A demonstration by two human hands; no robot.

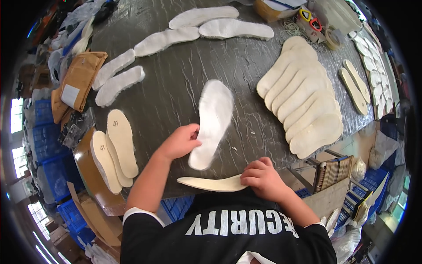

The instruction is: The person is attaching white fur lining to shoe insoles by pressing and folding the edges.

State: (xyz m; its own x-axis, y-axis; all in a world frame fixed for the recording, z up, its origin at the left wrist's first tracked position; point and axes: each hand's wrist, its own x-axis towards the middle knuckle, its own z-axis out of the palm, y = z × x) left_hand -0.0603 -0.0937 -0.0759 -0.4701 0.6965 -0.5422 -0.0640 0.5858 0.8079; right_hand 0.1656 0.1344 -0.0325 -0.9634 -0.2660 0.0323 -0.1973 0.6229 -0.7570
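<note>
A white fluffy insole (214,114) lies upright before me in the middle of the dark table. My left hand (179,141) is closed on its left edge, thumb and fingers pinching near the narrower part. Close to my body, my right hand (262,177) grips one end of a cream insole (211,183), which is turned edge-on at the table's front edge. To the right, several cream insoles (303,97) overlap in a fanned row. Several more cream insoles (121,141) with handwritten marks lie stacked at the left corner.
White fluffy insoles (167,40) form an arc along the far left of the table (176,72). A brown paper package (81,79) lies at the left edge. Tape rolls (333,37) and scissors (310,20) sit far right, near two paired insoles (354,88). Blue crates (57,176) stand left.
</note>
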